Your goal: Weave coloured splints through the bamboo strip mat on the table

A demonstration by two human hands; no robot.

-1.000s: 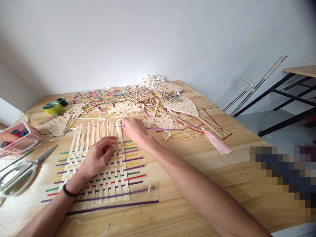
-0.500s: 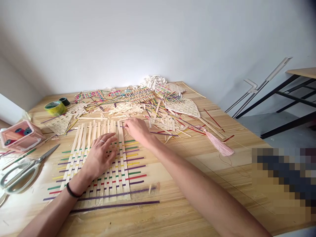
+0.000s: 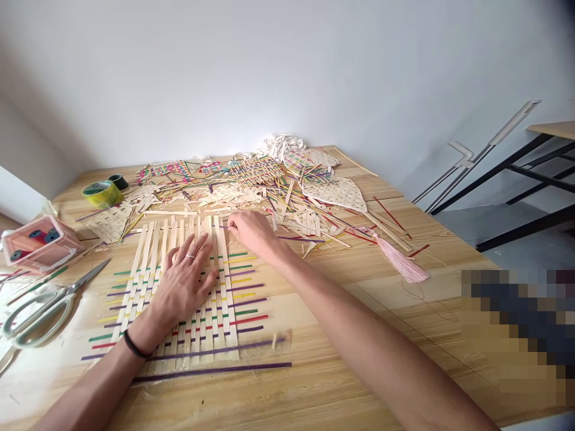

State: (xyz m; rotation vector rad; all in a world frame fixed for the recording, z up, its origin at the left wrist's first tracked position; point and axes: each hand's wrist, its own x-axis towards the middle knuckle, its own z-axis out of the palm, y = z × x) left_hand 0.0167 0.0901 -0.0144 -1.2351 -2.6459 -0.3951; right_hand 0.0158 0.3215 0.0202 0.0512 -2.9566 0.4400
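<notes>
A half-woven mat [image 3: 197, 335] of pale flat strips crossed by thin purple, green, yellow and red strips lies on the wooden table. My left hand [image 3: 186, 281], with a ring on one finger, rests palm down across its middle, fingers outstretched. At the mat's far right edge, my right hand [image 3: 251, 232] pinches a purple strip [image 3: 220, 227] that runs in among the upright pale strips. My fingers hide part of that strip. Nearer me, another purple strip [image 3: 215, 371] lies across the table below the mat's near edge.
Scissors [image 3: 58, 308] lie at left beside a pink box [image 3: 42, 242] with thread spools. Yellow tape [image 3: 102, 194] stands behind. Loose strips [image 3: 233, 196] and woven pieces [image 3: 256, 172] cover the far table. A woven fan [image 3: 335, 193] and pink tassel [image 3: 399, 257] are at right.
The fingers of my left hand have straightened and shifted slightly on the mat. My right hand stays at the far right edge with the purple strip. The whole view has shifted a little.
</notes>
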